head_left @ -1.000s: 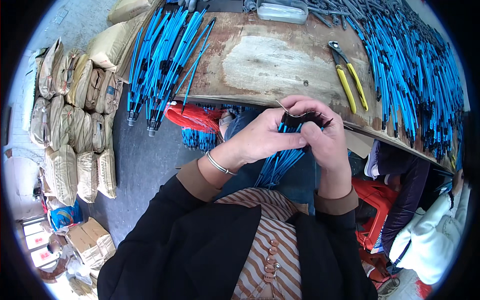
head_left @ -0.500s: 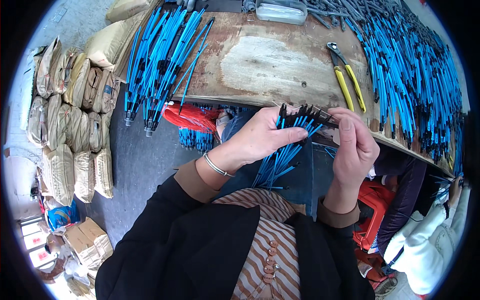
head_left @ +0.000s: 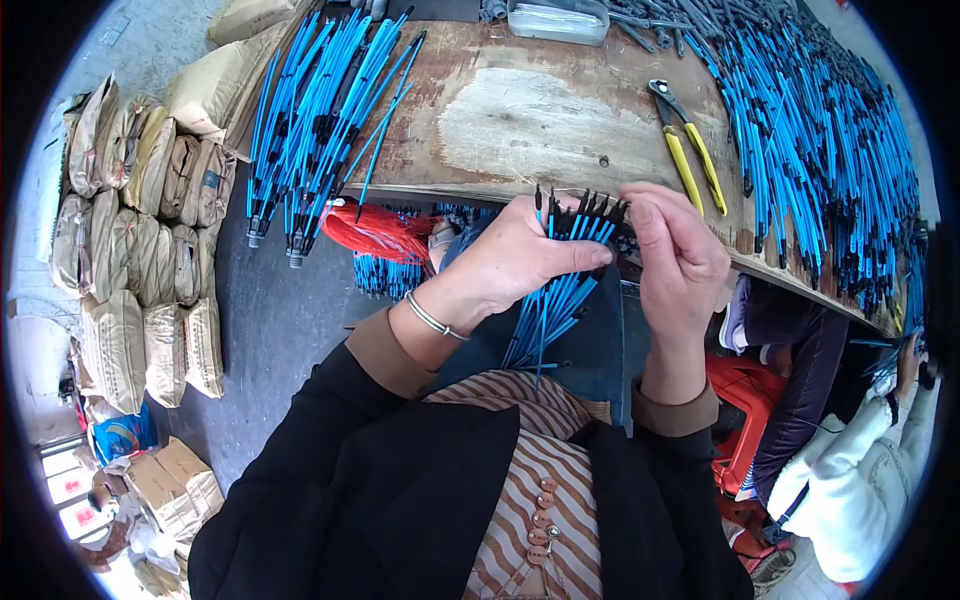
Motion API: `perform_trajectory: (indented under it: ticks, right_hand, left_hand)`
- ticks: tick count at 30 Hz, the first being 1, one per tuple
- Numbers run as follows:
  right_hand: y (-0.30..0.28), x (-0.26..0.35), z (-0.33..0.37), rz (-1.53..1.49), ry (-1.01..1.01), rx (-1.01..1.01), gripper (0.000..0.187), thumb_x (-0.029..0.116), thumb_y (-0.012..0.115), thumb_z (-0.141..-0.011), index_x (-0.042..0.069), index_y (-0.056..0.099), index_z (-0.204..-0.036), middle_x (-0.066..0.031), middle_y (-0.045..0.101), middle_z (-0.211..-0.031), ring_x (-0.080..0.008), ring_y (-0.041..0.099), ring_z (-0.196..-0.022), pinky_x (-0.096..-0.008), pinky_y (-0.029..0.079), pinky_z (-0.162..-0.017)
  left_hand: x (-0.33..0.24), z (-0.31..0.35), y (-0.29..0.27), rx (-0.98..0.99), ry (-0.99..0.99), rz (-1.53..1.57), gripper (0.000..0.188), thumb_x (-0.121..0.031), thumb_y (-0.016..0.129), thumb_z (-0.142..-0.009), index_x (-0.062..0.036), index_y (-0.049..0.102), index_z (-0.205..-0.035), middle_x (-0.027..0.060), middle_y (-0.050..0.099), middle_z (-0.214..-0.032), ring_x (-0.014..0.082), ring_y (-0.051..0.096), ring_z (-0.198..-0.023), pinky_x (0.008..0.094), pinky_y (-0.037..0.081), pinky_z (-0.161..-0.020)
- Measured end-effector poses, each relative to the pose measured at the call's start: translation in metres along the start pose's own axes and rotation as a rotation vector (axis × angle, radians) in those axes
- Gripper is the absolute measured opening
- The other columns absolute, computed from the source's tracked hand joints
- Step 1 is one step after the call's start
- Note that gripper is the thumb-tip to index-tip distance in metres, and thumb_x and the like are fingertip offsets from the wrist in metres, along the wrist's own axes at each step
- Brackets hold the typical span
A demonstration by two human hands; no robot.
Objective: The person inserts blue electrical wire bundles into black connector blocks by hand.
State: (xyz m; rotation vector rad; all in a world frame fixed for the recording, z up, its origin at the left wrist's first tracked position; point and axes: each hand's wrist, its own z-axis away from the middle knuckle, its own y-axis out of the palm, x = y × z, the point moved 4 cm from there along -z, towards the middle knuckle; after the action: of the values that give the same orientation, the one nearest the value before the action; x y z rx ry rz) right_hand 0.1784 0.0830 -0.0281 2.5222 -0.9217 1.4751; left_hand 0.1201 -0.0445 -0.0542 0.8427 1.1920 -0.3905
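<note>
My left hand [head_left: 500, 265] is closed round a bundle of thin blue rods with black ends [head_left: 556, 312], just off the table's near edge. Its thumb lies across the rods, below their fanned black tips. Close by on the right, my right hand [head_left: 682, 258] has its thumb and fingers pinched at the outermost black tips. What sits between those fingers is hidden. A fine pale strand [head_left: 575, 191] runs behind the tips between the two hands.
On the wooden table [head_left: 530, 120] lie yellow-handled pliers [head_left: 688, 148], a left pile of blue rods [head_left: 330, 120], a larger right pile [head_left: 820, 150] and a clear plastic box [head_left: 558, 20]. Red strands [head_left: 375, 235] hang below the edge. A person in white [head_left: 850, 490] is at right.
Both hands and the bundle have shifted slightly left and up. My right hand has come closer to the black tips, which now stand more upright and spread.
</note>
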Motion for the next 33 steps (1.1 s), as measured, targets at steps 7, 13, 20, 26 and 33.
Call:
perform_trajectory:
  ticks: [7,13,20,26,33]
  right_hand:
    - [0.002,0.000,0.030,-0.158,0.002,-0.097,0.025,0.005,0.057,-0.085,-0.003,0.052,-0.108,-0.0086,0.058,-0.097,-0.0118,0.054,-0.083,-0.0236,0.045,-0.074]
    - [0.026,0.001,0.050,-0.184,0.242,0.114,0.038,0.002,0.061,-0.080,-0.002,0.046,-0.114,-0.0068,0.056,-0.091,-0.0107,0.054,-0.080,-0.0235,0.047,-0.071]
    - [0.030,0.013,0.052,0.032,0.232,0.063,0.039,-0.004,0.062,-0.076,-0.001,0.046,-0.112,-0.0053,0.056,-0.089,-0.0091,0.053,-0.075,-0.0223,0.046,-0.069]
    - [0.029,0.016,0.066,-0.110,0.278,0.067,0.037,-0.002,0.058,-0.079,0.000,0.045,-0.113,-0.0060,0.056,-0.089,-0.0097,0.053,-0.075,-0.0217,0.046,-0.068]
    - [0.043,0.017,0.083,-0.949,0.793,-0.024,0.026,0.011,0.051,-0.090,-0.002,0.047,-0.113,-0.0063,0.056,-0.077,-0.0104,0.055,-0.080,-0.0239,0.045,-0.067]
  left_hand:
    - [0.001,-0.005,-0.020,-0.060,-0.065,0.014,0.019,0.000,0.064,-0.074,-0.0008,0.063,-0.093,0.0050,0.064,-0.082,0.0111,0.059,-0.079,0.0234,0.047,-0.072]
    - [-0.007,-0.009,-0.018,0.051,-0.204,0.028,0.021,-0.008,0.067,-0.072,-0.0005,0.064,-0.091,0.0074,0.064,-0.082,0.0138,0.059,-0.079,0.0272,0.045,-0.076]
    - [-0.002,-0.007,-0.019,0.051,-0.282,-0.038,0.027,-0.015,0.070,-0.072,0.0008,0.063,-0.093,0.0088,0.064,-0.085,0.0161,0.059,-0.081,0.0288,0.043,-0.081]
    - [-0.012,-0.002,-0.015,-0.135,-0.292,-0.164,0.030,-0.019,0.070,-0.074,0.0011,0.063,-0.095,0.0103,0.064,-0.089,0.0174,0.059,-0.080,0.0298,0.045,-0.078]
    - [-0.011,-0.005,-0.019,-0.044,-0.462,-0.143,0.023,-0.018,0.065,-0.080,0.0003,0.062,-0.093,0.0087,0.063,-0.089,0.0175,0.059,-0.079,0.0311,0.048,-0.071]
